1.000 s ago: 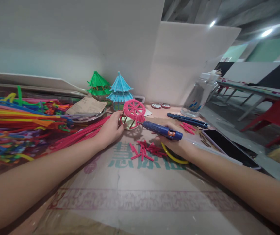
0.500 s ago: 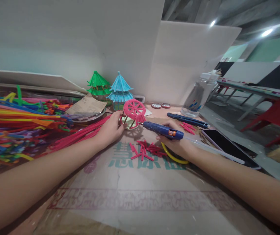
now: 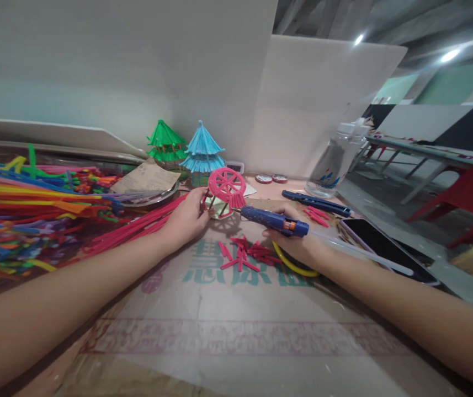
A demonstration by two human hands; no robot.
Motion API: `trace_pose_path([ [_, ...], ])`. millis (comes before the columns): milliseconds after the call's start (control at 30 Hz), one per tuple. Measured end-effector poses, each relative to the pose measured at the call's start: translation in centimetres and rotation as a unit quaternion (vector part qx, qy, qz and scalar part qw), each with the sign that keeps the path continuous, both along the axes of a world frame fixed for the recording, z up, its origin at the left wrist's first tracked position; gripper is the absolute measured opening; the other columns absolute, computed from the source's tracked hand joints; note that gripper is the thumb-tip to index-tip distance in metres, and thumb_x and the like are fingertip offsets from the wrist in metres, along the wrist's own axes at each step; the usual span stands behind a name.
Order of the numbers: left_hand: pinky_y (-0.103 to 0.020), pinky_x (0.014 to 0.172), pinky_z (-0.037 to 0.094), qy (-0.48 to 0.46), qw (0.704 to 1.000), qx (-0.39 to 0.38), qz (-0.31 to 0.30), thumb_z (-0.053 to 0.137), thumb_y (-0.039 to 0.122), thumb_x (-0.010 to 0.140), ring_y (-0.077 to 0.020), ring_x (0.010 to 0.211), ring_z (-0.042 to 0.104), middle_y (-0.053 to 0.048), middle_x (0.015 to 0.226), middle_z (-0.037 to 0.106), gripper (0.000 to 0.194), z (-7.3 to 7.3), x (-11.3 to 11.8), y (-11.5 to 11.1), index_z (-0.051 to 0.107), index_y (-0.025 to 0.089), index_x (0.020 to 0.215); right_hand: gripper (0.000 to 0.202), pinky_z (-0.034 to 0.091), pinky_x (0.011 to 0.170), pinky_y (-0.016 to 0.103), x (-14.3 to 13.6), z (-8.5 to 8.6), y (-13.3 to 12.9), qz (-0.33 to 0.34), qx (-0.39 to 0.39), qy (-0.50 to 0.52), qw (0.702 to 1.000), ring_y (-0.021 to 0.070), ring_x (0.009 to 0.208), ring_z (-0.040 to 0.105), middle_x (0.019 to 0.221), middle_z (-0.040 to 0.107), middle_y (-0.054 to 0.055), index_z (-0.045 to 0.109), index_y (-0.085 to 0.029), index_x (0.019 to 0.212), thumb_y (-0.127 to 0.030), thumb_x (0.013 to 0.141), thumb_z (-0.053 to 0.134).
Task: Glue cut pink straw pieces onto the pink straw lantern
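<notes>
My left hand (image 3: 192, 215) is closed on the left side of a pink pipe-cleaner frame (image 3: 228, 184), which has a spoked round top, thin posts and a fringe of short pieces at its front. My right hand (image 3: 292, 234) grips a blue glue gun (image 3: 275, 219) with a clear glue stick (image 3: 362, 253) jutting from its back. The gun's nozzle is at the lower right of the fringe; whether it touches cannot be made out. Short pink pipe-cleaner pieces (image 3: 242, 259) lie on the table just below the gun, and a yellow loop (image 3: 294, 264) hangs under my right hand.
Bundles of coloured pipe cleaners (image 3: 33, 209) fill the left side. Green (image 3: 165, 140) and blue (image 3: 201, 149) pagoda-like models stand at the back. To the right are a water bottle (image 3: 331, 162), a dark blue long-handled tool (image 3: 317, 203) and a phone (image 3: 385, 248).
The glue gun and my right hand have shifted very slightly left. My left hand and the pink frame have stayed in place.
</notes>
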State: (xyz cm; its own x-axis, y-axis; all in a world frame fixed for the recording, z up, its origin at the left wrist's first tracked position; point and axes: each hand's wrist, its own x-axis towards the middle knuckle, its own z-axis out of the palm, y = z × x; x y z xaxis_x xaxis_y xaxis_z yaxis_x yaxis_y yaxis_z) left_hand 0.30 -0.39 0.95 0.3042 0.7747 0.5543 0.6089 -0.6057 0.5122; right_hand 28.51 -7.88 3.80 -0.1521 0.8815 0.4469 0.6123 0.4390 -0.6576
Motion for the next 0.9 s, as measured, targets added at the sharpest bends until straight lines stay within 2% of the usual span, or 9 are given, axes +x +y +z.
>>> trace_pose_path([
  [267, -0.054, 0.108, 0.05, 0.012, 1.0, 0.006, 0.009, 0.057, 0.03, 0.092, -0.0333, 0.121, 0.062, -0.017, 0.133, 0.063, 0.041, 0.1, 0.1, -0.14, 0.055, 0.015, 0.131, 0.035, 0.045, 0.061, 0.031, -0.01, 0.03, -0.04, -0.006, -0.003, 0.004, 1.0, 0.0205, 0.063, 0.061, 0.07, 0.067, -0.002, 0.06, -0.026, 0.09, -0.044, 0.071, 0.083],
  [500, -0.053, 0.108, 0.05, 0.009, 1.0, 0.005, 0.006, 0.057, 0.027, 0.091, -0.0336, 0.121, 0.063, -0.017, 0.131, 0.064, 0.04, 0.24, 0.16, -0.29, 0.055, 0.015, 0.129, 0.037, 0.047, 0.062, 0.031, 0.13, 0.03, 0.09, -0.009, 0.033, 0.014, 0.999, 0.0213, 0.068, 0.062, 0.075, 0.068, 0.0, 0.06, -0.026, 0.089, -0.049, 0.071, 0.083],
  [667, -0.052, 0.109, 0.051, 0.017, 1.0, 0.015, 0.006, 0.058, 0.025, 0.091, -0.0326, 0.124, 0.063, -0.016, 0.134, 0.063, 0.042, 0.19, 0.06, -0.3, 0.054, 0.017, 0.132, 0.035, 0.047, 0.061, 0.031, 0.04, 0.01, 0.01, -0.004, 0.018, 0.02, 1.0, 0.0208, 0.068, 0.062, 0.074, 0.067, -0.002, 0.06, -0.026, 0.09, -0.045, 0.072, 0.083],
  [900, -0.051, 0.114, 0.048, 0.026, 0.999, 0.046, 0.0, 0.057, 0.026, 0.092, -0.0322, 0.13, 0.06, -0.017, 0.137, 0.062, 0.04, -0.08, -0.01, -0.14, 0.054, 0.016, 0.131, 0.034, 0.049, 0.068, 0.033, 0.04, 0.12, -0.13, -0.004, 0.022, 0.026, 0.999, 0.0238, 0.077, 0.064, 0.078, 0.068, 0.0, 0.06, -0.027, 0.092, -0.044, 0.072, 0.082],
])
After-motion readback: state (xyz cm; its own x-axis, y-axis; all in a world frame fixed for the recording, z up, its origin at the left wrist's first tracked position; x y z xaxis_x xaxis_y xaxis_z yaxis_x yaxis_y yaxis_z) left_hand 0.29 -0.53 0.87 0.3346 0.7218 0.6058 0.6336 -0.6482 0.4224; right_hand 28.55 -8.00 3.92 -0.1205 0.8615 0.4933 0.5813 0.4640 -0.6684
